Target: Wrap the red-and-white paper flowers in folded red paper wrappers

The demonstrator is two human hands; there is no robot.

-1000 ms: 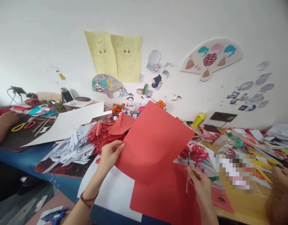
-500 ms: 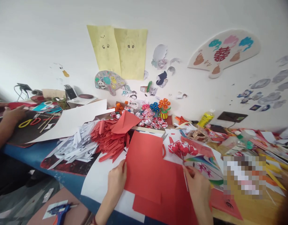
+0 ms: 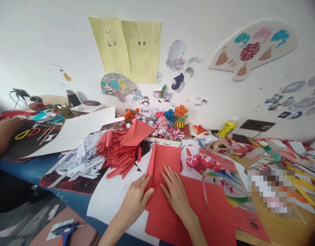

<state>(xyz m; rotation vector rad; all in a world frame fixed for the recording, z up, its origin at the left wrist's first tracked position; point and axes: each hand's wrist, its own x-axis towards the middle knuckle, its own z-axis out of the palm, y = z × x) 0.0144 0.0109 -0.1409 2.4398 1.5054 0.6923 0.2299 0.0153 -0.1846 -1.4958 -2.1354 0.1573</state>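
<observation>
A red sheet of paper point(image 3: 167, 157) lies in front of me, its left edge folded up into a narrow strip. My left hand point(image 3: 137, 194) pinches that raised strip between thumb and fingers. Flat on the same sheet, fingers spread, rests my right hand point(image 3: 175, 193). More red paper point(image 3: 211, 212) lies beneath and to the right. A bunch of red and white paper flowers point(image 3: 202, 162) on a thin stem lies on it, just right of my right hand. White paper point(image 3: 108, 194) is under the left side.
Piles of white paper strips point(image 3: 82, 157) and red paper strips point(image 3: 118, 150) lie to the left. Finished paper flowers point(image 3: 170, 131) stand by the wall. At far left, another person's hand point(image 3: 6, 131) is near scissors point(image 3: 23, 134). A glue gun point(image 3: 66, 234) rests on a stool below.
My right hand has moved left from the flower stem onto the red sheet and spread flat. The sheet's left edge, lying flat before, is now folded up by my left hand.
</observation>
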